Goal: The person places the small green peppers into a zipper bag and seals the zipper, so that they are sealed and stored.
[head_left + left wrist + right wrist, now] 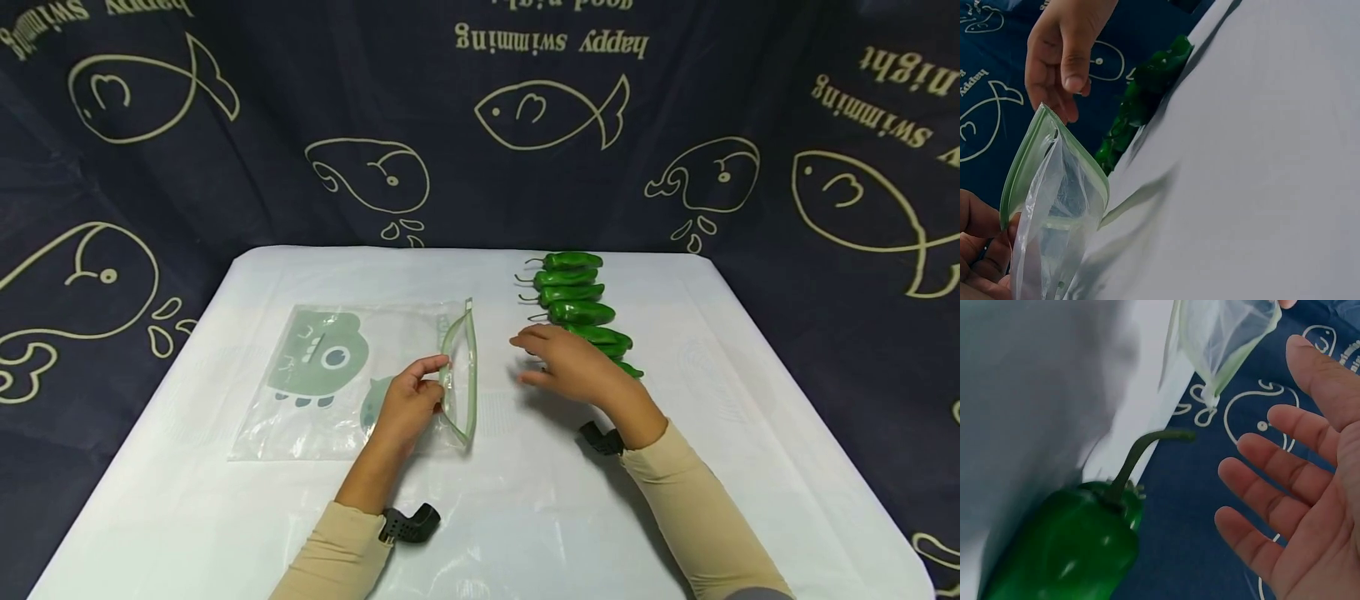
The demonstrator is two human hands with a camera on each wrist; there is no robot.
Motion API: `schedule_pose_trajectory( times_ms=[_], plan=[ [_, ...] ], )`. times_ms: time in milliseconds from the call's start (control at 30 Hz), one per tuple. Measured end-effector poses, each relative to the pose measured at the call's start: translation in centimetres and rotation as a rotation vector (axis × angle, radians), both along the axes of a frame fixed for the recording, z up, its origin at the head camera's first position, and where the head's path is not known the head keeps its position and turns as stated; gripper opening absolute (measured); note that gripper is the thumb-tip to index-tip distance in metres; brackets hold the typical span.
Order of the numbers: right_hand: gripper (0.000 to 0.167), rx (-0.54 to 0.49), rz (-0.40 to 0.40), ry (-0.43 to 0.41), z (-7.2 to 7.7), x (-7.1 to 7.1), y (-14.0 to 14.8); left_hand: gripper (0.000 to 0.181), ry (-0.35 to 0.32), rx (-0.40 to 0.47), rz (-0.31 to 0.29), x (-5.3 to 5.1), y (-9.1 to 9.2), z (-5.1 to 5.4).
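A clear zip bag [408, 333] with a green dinosaur print lies flat on the white table, its green-edged mouth gaping toward the right. My left hand [411, 404] pinches the near rim of that mouth between thumb and fingers; the left wrist view shows the bag [1063, 181] spread apart there. Above the nearer end of a column of green peppers [581, 313] hovers my right hand [573, 364], partly covering them. In the right wrist view its fingers [1272, 487] are spread and hold nothing, beside a pepper [1072, 544] with a curved stem.
The white table [525, 517] has rounded far corners. A dark blue cloth [450, 100] with fish and whale drawings hangs behind it and along its sides. Black straps with camera mounts [411, 525] sit on both wrists.
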State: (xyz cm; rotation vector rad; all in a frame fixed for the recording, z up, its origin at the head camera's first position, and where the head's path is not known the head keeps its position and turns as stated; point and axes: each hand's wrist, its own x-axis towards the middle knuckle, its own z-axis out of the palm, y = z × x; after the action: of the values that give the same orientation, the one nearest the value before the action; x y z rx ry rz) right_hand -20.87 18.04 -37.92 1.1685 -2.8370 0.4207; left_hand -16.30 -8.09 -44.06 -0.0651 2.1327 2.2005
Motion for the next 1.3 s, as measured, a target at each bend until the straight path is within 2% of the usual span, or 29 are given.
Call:
schedule_pose_trajectory(
  times_ms=[567, 867, 1300],
  plan=[
    [0.048, -0.053, -0.040, 0.063, -0.5, 0.7, 5.1, 0.049, 0.012, 0.012, 0.003, 0.0, 0.0, 0.0],
    [0.050, -0.048, -0.119, -0.007, -0.8, 0.9, 7.5, 0.049, 0.002, 0.005, 0.013, 0.0, 0.0, 0.0],
    [0.049, -0.027, -0.177, -0.090, -1.4, 0.8, 9.9, 0.049, 0.003, -0.005, 0.018, 0.1, 0.1, 0.1]
  ],
)
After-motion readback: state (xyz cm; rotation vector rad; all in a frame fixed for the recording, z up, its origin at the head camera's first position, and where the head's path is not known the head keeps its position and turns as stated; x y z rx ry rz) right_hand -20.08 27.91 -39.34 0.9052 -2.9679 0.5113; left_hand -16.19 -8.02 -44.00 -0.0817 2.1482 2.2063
